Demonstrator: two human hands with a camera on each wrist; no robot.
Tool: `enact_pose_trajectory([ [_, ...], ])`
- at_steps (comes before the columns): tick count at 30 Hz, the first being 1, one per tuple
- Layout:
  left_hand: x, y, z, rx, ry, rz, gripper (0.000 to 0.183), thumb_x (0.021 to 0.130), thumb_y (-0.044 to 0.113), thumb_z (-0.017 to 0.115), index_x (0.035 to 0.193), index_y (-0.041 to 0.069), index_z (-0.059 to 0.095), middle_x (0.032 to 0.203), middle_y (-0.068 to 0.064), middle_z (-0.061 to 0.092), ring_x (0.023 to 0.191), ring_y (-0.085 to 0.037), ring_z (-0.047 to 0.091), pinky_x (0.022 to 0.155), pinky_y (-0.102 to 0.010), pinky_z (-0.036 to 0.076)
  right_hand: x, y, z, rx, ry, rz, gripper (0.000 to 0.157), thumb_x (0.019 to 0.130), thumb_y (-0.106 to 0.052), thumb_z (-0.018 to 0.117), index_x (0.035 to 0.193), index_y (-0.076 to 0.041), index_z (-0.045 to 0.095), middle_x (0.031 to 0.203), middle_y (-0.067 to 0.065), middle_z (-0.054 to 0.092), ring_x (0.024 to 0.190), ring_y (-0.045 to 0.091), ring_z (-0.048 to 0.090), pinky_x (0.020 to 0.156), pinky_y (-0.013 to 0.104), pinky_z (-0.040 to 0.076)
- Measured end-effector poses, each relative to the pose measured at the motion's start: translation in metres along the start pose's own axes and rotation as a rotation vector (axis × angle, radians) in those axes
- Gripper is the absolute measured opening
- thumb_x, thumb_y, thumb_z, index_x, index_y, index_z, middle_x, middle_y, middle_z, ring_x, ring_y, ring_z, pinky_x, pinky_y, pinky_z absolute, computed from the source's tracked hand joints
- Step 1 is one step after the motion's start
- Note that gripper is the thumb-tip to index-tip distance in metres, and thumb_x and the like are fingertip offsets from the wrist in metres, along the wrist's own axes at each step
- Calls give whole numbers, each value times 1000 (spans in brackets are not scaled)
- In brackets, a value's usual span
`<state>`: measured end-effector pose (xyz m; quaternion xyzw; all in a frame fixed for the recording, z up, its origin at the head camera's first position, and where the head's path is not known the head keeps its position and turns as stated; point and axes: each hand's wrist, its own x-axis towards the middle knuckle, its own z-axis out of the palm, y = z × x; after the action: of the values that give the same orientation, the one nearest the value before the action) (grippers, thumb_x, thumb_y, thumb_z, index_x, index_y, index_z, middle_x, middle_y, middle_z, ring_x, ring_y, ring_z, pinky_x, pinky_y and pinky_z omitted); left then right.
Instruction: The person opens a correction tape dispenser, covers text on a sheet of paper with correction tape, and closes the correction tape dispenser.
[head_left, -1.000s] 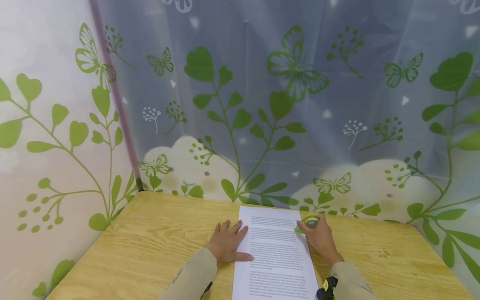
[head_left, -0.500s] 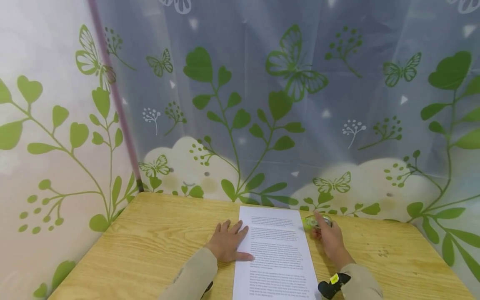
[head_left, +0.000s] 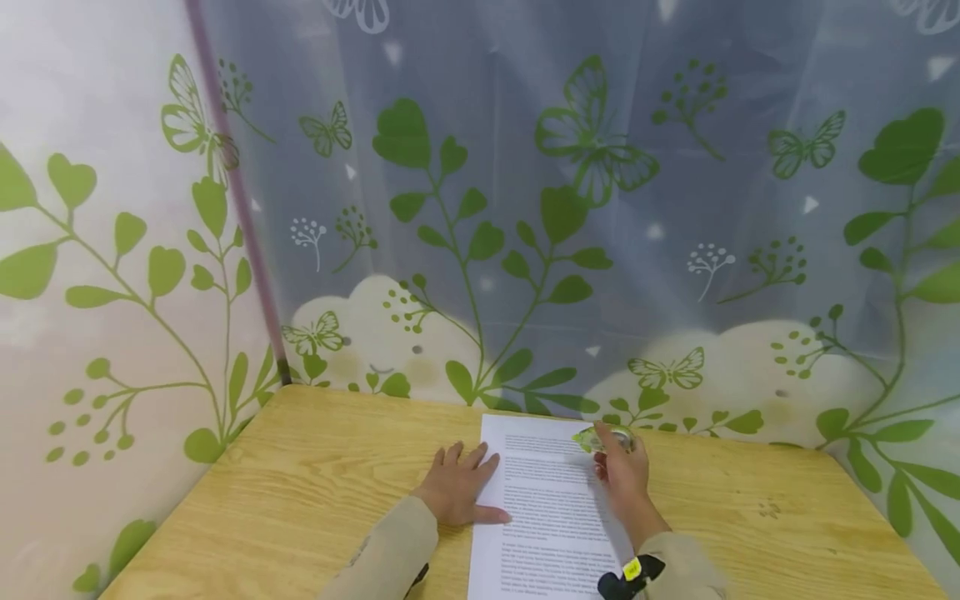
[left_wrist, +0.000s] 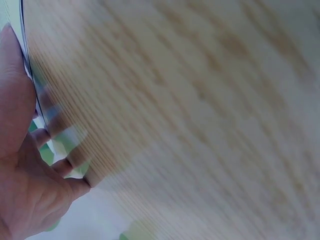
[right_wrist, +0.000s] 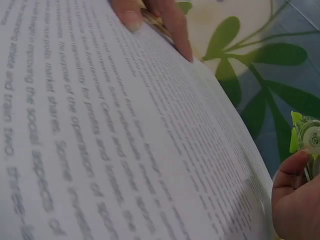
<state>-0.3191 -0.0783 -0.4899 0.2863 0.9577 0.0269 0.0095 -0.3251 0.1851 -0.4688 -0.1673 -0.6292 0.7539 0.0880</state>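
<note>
Patterned curtains (head_left: 480, 75) back the wooden table (head_left: 300, 483); left hand (head_left: 456, 490) splays on paper (head_left: 551, 542), right hand (head_left: 624, 477) grips correction tape (head_left: 587, 439).

Soft light, curtain (head_left: 487, 92) faintly glossy (tabletop (left_wrist: 165, 115) blurry in left-wrist view).

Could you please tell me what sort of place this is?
Probably an indoor desk space, screened off: a wood-grained table stands before leaf-patterned hanging sheets, and a printed page lies on the table.
</note>
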Motion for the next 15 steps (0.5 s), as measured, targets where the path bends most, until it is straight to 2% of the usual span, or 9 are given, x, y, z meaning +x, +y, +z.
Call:
enact_pose_trajectory([
  [4, 0, 0, -1, 3, -3, 1, 95, 79, 80, 40, 151, 18, 31, 153, -11, 29, 134, -45, 28, 104, -61, 25, -5, 9, 28, -155, -54, -85, 60, 91, -46, 62, 127, -4, 40, 84, 8, 57, 57, 11, 59, 47, 23, 45],
  [8, -1, 0, -3, -10, -11, 3, 94, 80, 80, 40, 151, 18, 31, 153, -10, 29, 134, -45, 27, 104, -61, 25, -9, 21, 53, -224, -91, -156, 51, 89, -42, 67, 119, -6, 45, 74, 8, 63, 52, 15, 61, 45, 25, 46],
  [11, -3, 1, -4, -9, -2, 12, 93, 80, 79, 40, 150, 18, 34, 152, -11, 30, 133, -45, 29, 102, -62, 26, -11, 28, 69, -272, -67, -179, 54, 84, -44, 71, 114, -7, 47, 63, 7, 62, 47, 15, 57, 44, 26, 47],
  [15, -4, 1, -6, 20, 4, 10, 92, 81, 79, 38, 150, 18, 33, 152, -10, 31, 133, -44, 30, 102, -61, 28, -14, 33, 82, -345, -23, -186, 59, 82, -45, 73, 115, -5, 45, 69, 8, 61, 46, 14, 55, 43, 27, 46],
])
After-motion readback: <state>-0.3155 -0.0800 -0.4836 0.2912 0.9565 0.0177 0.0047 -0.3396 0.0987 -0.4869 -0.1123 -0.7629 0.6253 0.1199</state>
